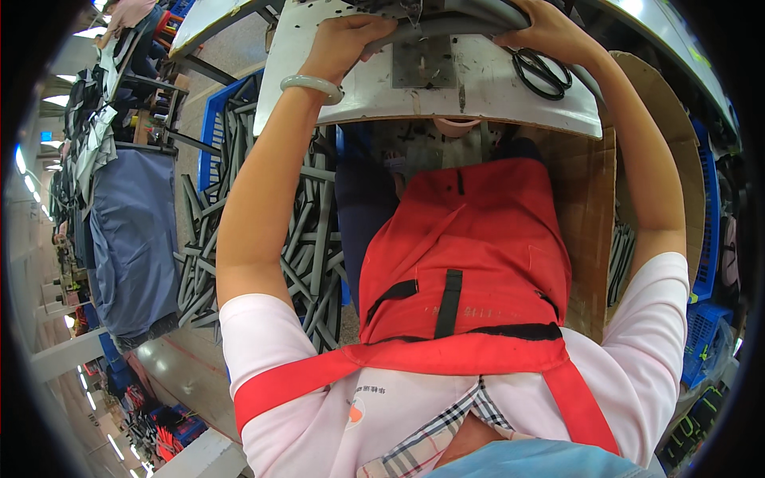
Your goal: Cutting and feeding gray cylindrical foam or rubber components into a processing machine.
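As we hold the grey tube (pixel 458 26) across the upper part of the white tabletop (pixel 358 94), its bend looks springy, so it could twist or slip should either grip slacken. Our left hand (pixel 347 41) has its fingers closed on the tube's left stretch, and our right hand (pixel 550 36) clasps it farther along; some fingertips are hidden. Near our left fingers hangs a small clear fitting (pixel 413 11), cut off by the view; if it is part of a machine, fingers straying beneath could be caught. Below the tube, a metal plate (pixel 422 70) sits in the tabletop, where dark scraps could snag or soil the surface. Just beside, black-handled scissors (pixel 542 75) lie close to the right forearm's path, so a sideways sweep might knock them down toward our red apron (pixel 470 223). At our left, loose grey tubes (pixel 311 239) spill around a blue crate (pixel 211 131) and could tangle; a cardboard box (pixel 586 239) stands at our right.
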### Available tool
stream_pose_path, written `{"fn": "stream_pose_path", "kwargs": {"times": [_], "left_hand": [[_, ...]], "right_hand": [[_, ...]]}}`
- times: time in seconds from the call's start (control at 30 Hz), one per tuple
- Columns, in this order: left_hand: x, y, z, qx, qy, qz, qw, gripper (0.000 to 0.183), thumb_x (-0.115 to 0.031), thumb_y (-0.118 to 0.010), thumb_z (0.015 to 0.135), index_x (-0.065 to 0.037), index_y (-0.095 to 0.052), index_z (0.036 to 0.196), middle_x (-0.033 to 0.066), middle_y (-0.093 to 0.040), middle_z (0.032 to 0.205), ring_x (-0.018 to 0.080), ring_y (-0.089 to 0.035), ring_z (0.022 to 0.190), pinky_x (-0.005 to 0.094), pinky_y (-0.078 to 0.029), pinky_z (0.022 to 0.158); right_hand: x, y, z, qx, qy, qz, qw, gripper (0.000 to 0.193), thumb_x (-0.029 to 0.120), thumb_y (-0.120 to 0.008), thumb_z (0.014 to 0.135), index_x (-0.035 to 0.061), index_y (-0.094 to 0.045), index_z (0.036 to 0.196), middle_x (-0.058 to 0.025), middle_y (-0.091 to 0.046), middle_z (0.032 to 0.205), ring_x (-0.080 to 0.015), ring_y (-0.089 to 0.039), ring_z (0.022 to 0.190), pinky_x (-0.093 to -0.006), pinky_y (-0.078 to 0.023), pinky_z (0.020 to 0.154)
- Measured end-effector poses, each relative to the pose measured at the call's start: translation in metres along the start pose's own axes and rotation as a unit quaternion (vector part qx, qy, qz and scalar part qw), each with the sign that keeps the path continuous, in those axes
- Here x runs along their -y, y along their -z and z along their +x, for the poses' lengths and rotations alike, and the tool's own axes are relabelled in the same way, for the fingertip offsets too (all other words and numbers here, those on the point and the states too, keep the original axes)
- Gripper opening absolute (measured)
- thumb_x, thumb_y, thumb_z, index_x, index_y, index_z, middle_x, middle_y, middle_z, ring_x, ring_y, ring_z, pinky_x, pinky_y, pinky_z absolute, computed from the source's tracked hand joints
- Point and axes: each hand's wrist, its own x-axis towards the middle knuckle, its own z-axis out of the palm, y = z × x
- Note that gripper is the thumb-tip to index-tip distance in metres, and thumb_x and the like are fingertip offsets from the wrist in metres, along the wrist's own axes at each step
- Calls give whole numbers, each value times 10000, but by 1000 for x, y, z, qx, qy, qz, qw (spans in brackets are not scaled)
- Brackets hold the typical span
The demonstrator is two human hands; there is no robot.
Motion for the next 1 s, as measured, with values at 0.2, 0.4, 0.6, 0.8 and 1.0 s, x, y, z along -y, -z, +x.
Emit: {"fn": "stream_pose_path", "kwargs": {"times": [0.2,0.4,0.6,0.8,1.0], "left_hand": [[0,12,-7,-80,-5,-123,989,266,-180,-642,907,41,-682,1049,30,-657,830,90,-543,652,213,-440,621],[-11,-22,-29,70,-114,260,956,340,-297,-621,922,4,-663,1074,49,-679,860,97,-600,807,252,-492,751],[-13,-53,-42,67,-94,74,991,348,-331,-608,934,-11,-671,1055,52,-681,869,100,-593,825,265,-485,771],[18,18,-86,282,202,-8,938,360,-331,-592,955,10,-653,1049,50,-678,830,107,-612,714,237,-492,665],[-15,7,-66,87,-12,271,959,295,-261,-628,890,16,-705,955,101,-701,784,202,-649,650,308,-510,639]], "right_hand": [[21,14,-32,-104,-78,-9,992,540,218,-749,736,-34,-581,1183,-177,-667,1036,-201,-619,948,-332,-474,836],[72,-121,-58,-161,403,-225,872,248,107,-602,753,42,-643,989,-141,-647,1038,-252,-598,1061,-357,-451,986],[66,-156,-38,-103,354,-289,884,234,102,-593,751,45,-633,974,-126,-646,948,-265,-595,945,-394,-437,898],[17,-59,-59,-109,130,-193,966,310,132,-719,747,23,-595,1009,-150,-633,1027,-325,-584,1008,-406,-455,905],[-20,-35,-57,-52,32,-74,995,721,176,-709,802,11,-377,1420,-213,-594,1210,-303,-568,1149,-357,-412,992]]}}
